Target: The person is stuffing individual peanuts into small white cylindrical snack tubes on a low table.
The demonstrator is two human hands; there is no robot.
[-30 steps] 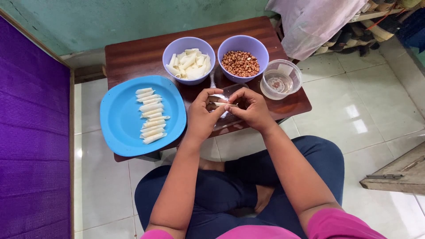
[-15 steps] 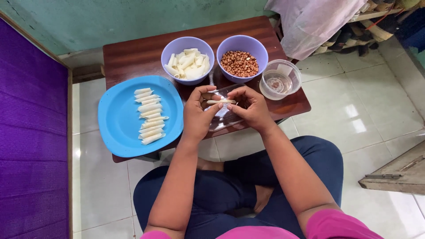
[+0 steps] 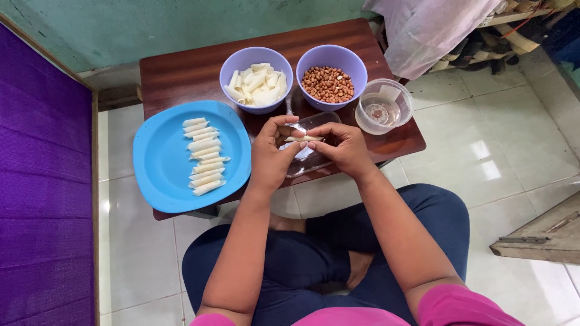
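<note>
Compared to a second ago, both hands, left hand (image 3: 270, 158) and right hand (image 3: 343, 147), now pinch the white roll (image 3: 303, 139) stretched out lengthwise, just right of the blue plate (image 3: 158, 163).

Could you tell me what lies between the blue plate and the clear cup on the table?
In the head view, both hands lie there, pinching a white roll over a clear tray.

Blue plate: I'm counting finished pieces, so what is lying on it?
On the blue plate, a column of about nine white rolled pieces lies right of centre. Nothing covers them; the wooden table beneath is hidden.
</note>
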